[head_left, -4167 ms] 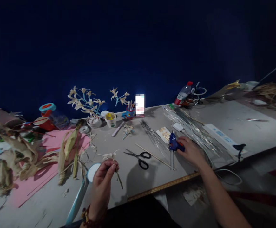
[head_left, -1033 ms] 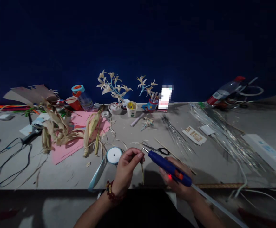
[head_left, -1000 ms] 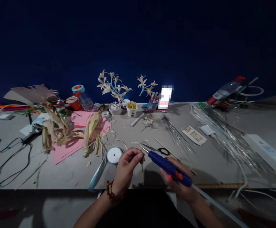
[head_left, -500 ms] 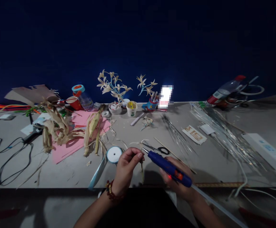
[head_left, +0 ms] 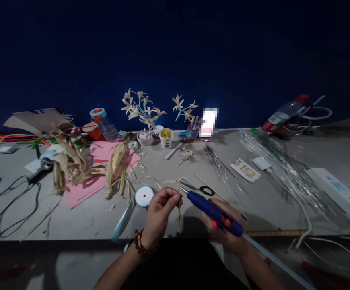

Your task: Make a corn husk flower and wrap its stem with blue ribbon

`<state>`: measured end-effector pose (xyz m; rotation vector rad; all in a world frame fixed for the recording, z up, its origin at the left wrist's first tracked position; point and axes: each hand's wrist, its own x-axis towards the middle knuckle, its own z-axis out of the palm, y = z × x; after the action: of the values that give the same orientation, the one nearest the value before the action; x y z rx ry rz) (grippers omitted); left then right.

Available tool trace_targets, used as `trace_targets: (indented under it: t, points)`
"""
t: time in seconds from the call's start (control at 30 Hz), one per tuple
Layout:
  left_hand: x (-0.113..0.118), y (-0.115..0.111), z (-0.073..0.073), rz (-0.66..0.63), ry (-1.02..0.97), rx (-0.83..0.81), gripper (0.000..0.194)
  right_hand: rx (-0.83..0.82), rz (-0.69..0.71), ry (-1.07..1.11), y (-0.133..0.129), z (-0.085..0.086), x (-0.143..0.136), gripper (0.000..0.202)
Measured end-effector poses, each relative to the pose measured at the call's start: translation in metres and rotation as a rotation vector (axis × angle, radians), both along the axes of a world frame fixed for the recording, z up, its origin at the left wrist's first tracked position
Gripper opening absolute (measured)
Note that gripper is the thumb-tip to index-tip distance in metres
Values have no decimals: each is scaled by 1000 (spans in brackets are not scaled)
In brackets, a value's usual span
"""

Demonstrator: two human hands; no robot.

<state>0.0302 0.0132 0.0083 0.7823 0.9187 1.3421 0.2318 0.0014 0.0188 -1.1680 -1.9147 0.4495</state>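
Note:
My left hand [head_left: 162, 209] is closed in a pinch on a thin strip of dried corn husk [head_left: 180, 220], which hangs down below the fingertips. Wrapped in my right hand [head_left: 233, 241] is a blue hot glue gun [head_left: 205, 204]. Its metal nozzle points left, close to the pinched fingers; whether it touches the husk I cannot tell. A red light glows on the gun, and a long pale glue stick [head_left: 271, 257] sticks out of its back. Beyond the nozzle lie black-handled scissors [head_left: 206, 190]. A roll of light blue ribbon [head_left: 145, 197] is left of my left hand.
Corn husks [head_left: 72, 161] lie over pink paper [head_left: 86, 189] on the left, near black cables [head_left: 18, 201]. Husk flowers [head_left: 141, 106] stand at the back by a white cup [head_left: 166, 139]. Wires [head_left: 223, 169], a plastic bottle [head_left: 285, 114] and a power strip [head_left: 338, 195] occupy the right.
Both hands hold nearly the same pose, the glue gun still beside the pinched fingers. The whole view has shifted very slightly.

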Motion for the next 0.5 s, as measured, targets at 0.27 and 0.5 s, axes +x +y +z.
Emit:
trace_targets:
  t: [0.27,0.5]
  points:
    - [0,1,3,-8,-19,-13,15,4,54,28,1,0,-1,12]
    - [0,2,4,-22,-39,-12,16,-9,53,8,-1,2,0,12]
